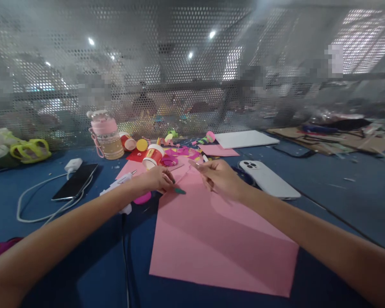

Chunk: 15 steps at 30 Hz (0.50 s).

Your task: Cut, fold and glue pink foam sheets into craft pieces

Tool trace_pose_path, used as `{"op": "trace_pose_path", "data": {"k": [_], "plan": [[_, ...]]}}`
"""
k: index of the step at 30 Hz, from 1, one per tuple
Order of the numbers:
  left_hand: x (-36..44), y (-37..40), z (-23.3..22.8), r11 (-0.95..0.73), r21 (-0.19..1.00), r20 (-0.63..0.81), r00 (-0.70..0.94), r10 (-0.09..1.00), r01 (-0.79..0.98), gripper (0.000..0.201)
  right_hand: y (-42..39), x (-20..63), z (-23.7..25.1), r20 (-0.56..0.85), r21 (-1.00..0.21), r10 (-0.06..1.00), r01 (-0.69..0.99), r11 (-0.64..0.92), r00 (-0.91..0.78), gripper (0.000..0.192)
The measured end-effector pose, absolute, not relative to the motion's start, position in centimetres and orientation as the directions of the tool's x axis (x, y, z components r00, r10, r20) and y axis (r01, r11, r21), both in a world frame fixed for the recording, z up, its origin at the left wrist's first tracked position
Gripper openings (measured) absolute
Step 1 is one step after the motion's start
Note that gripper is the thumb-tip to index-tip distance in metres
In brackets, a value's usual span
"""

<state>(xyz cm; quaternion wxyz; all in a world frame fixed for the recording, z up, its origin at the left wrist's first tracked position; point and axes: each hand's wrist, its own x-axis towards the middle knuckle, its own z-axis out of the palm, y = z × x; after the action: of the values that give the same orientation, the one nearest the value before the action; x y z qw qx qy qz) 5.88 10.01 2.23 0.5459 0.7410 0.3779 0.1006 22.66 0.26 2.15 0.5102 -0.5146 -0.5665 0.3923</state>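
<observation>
Over the pink sheet (224,252) on the desk (93,273), the right hand's (223,177) fingers nearly meet; the left hand's (160,179) curl by a green piece (180,191). I cannot tell either's hold. A careless left forearm (67,233) could knock the glue gun (116,184).

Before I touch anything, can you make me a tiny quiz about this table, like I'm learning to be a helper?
1. True or false: the white phone lies with its camera lenses facing up.
2. Which phone is nearer the bottle with the pink lid? A) the black phone B) the white phone
3. Fill in: the big sheet below the right hand is ____.

Key: 1 true; 2 A; 3 pink.
</observation>
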Motion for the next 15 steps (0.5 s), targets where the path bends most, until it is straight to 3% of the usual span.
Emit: {"op": "trace_pose_path", "data": {"k": [4,9,15], "plan": [[5.8,9.8,1.8,-0.073,0.891,-0.281,0.671,0.686,0.448,0.026,0.5,22.5,2.0,0.117,-0.992,0.993,0.039,0.116,0.013,0.044],[5.7,9.0,2.9,-0.090,0.876,-0.277,0.647,0.710,0.474,0.028,0.7,22.9,2.2,0.123,-0.992,0.992,0.010,0.122,0.043,0.039],[5.7,8.4,5.7,-0.165,0.867,-0.204,0.636,0.744,0.471,0.030,0.5,23.4,2.6,0.188,-0.982,0.980,-0.012,0.189,0.060,0.047]]}}
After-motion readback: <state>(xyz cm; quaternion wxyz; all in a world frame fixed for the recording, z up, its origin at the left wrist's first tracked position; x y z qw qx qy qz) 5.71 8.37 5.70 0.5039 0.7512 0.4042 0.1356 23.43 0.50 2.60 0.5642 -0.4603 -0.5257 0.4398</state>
